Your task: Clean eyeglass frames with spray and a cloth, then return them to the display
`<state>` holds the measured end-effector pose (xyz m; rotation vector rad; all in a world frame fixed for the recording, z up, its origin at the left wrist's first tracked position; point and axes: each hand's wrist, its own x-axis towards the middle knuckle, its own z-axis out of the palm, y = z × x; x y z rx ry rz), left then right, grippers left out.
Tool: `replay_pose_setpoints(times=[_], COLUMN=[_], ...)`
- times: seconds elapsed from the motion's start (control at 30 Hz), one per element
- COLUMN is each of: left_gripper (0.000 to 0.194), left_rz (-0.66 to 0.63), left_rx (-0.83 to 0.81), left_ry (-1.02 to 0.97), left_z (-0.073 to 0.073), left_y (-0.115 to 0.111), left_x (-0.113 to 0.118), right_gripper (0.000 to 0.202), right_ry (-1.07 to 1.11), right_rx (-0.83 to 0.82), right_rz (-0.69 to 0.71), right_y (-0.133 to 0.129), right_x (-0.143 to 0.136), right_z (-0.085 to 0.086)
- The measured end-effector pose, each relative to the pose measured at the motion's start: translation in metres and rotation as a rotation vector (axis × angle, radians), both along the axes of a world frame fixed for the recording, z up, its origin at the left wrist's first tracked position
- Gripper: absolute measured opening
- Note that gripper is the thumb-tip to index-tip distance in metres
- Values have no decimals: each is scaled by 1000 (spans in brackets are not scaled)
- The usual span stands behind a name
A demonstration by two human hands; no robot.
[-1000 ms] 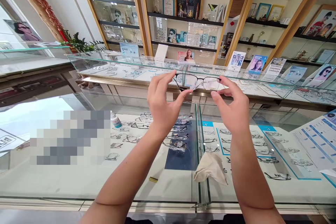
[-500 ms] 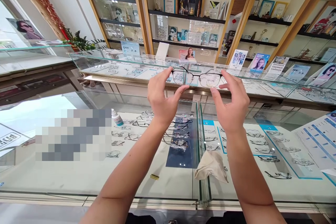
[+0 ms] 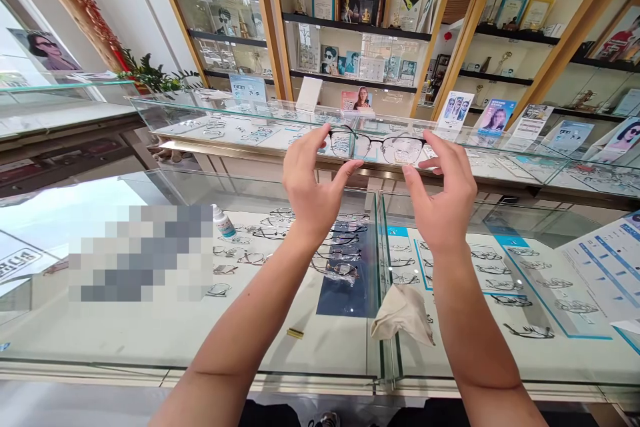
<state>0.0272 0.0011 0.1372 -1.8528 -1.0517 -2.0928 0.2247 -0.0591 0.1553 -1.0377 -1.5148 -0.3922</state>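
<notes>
A pair of eyeglasses [image 3: 376, 140] with a dark upper rim is held up level in front of me, above the glass counter. At its left end, my left hand [image 3: 314, 183] grips the frame by the fingertips, thumb at the lower edge of the lens. My right hand [image 3: 445, 190] holds the other end, near the right hinge, with the thumb just below the lens. Both arms are stretched forward. Beneath the right wrist, a crumpled beige cloth [image 3: 403, 313] lies on the glass top. A small white bottle [image 3: 223, 221] with a blue label stands left of my left forearm.
The glass counter [image 3: 200, 340] holds several rows of eyeglasses. A small gold-coloured piece [image 3: 295, 333] lies near its front. A printed chart [image 3: 607, 267] is at the right. Behind stands another glass display case [image 3: 240, 143], then wooden shelves [image 3: 357, 27] with framed pictures.
The eyeglasses and both hands have shifted very slightly to the right in view. The grip on the frame looks the same.
</notes>
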Motion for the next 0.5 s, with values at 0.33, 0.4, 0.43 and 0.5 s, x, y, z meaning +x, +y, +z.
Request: replay_pose_setpoints(times=[0.33, 0.4, 0.43, 0.5], left_gripper=[66, 66, 65, 65], left_rz=[83, 87, 79, 53], left_rx=[77, 83, 85, 75], left_ry=[16, 16, 15, 12], left_z=[-2, -2, -2, -1], left_y=[-5, -6, -6, -5], left_x=[1, 1, 1, 2], right_gripper=[52, 51, 52, 53], right_ry=[46, 45, 40, 25], right_rx=[-51, -55, -51, -32], right_rz=[66, 65, 60, 42], right_y=[4, 3, 3, 1], right_x=[2, 1, 1, 0], right_z=[-1, -1, -1, 0])
